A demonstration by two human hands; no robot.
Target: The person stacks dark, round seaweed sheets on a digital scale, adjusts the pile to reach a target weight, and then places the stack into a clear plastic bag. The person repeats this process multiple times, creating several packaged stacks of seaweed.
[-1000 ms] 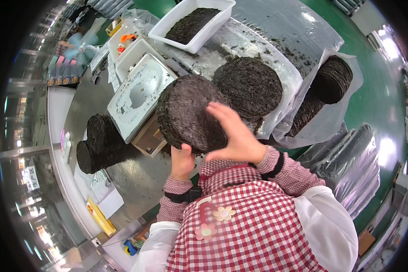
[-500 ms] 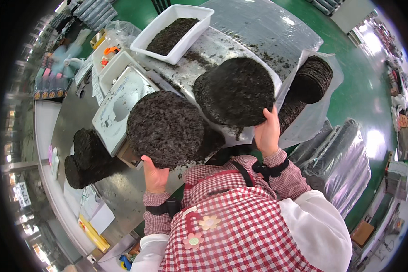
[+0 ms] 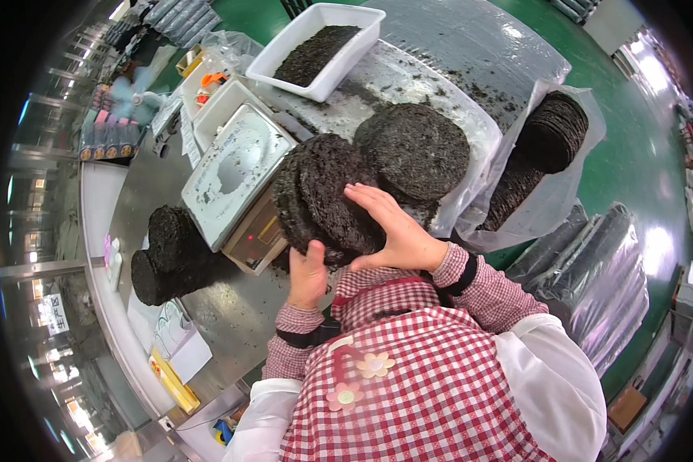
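Note:
Several round, dark cakes that look like dried seaweed (image 3: 335, 192) stand tilted together between my hands, their faces overlapping. My left hand (image 3: 308, 277) supports their lower left edge, thumb up in front and fingers hidden behind. My right hand (image 3: 404, 239) clasps the right side, fingers stretched over the front cake's face and thumb low by its bottom edge. Beyond them, a pile of similar cakes (image 3: 420, 150) rests at the edge of a pale, crumb-strewn work surface (image 3: 439, 92). A flat-topped weighing scale (image 3: 235, 181) stands just left of the held cakes.
A white tub (image 3: 373, 35) of loose dark flakes stands at the back. To the right, a clear plastic bag (image 3: 574, 158) holds stacked cakes, near wrapped bundles (image 3: 593, 277). More dark cakes (image 3: 169, 250) lie on the metal table at left. A small fan (image 3: 135, 100) stands far left.
The cake in my right hand has come left against those in my left hand. My right hand has shifted left onto the front cake's face. A pile now shows where it was.

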